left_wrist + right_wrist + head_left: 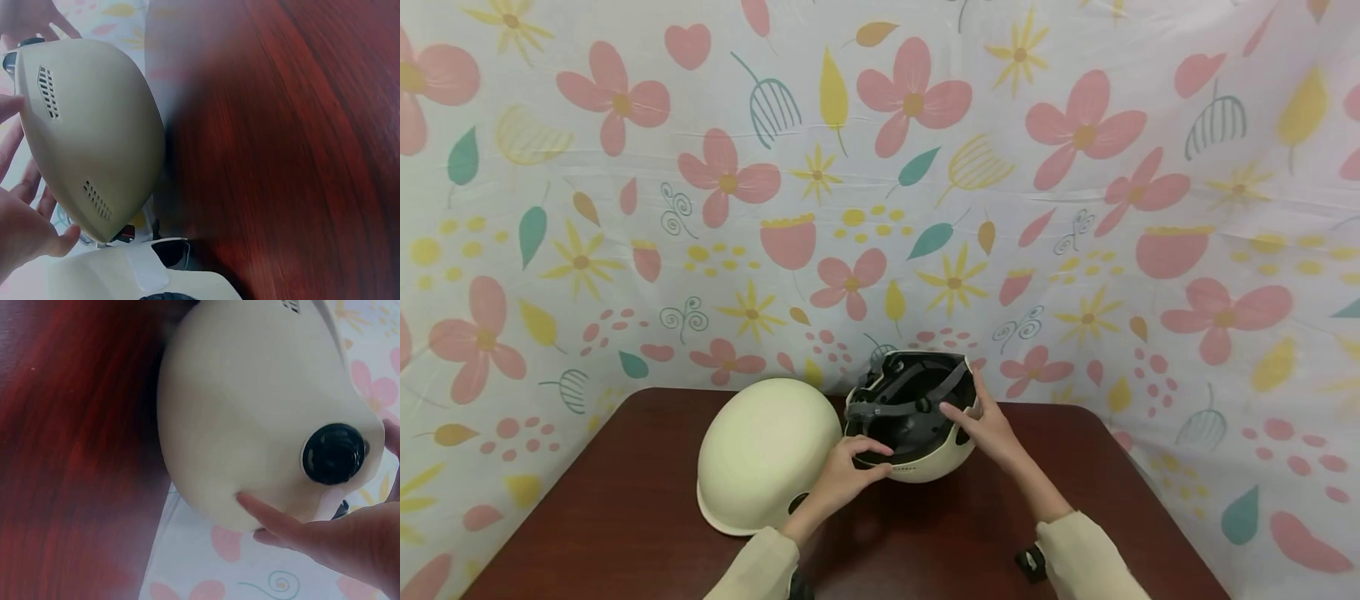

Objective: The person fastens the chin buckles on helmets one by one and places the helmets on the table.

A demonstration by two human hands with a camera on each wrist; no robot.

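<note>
A cream helmet [925, 468] is held tipped with its opening toward me, showing a black lining and dark straps [887, 408]. My left hand [841, 473] grips its near rim, thumb outside and fingers over the edge. On the right side my right hand [992, 427] holds the rim, thumb at the opening and fingers on the shell. Vent slots mark the shell [106, 131] in the left wrist view. A round black piece [334, 454] shows on its side in the right wrist view. Left of it, a second cream helmet [767, 450] rests dome up, close beside my left hand.
Both helmets are over a dark red-brown wooden table [617, 500]. A white cloth [850, 208] with pink flowers and yellow and green leaves hangs right behind its back edge. A small black device [1032, 563] sits by my right sleeve [1082, 554].
</note>
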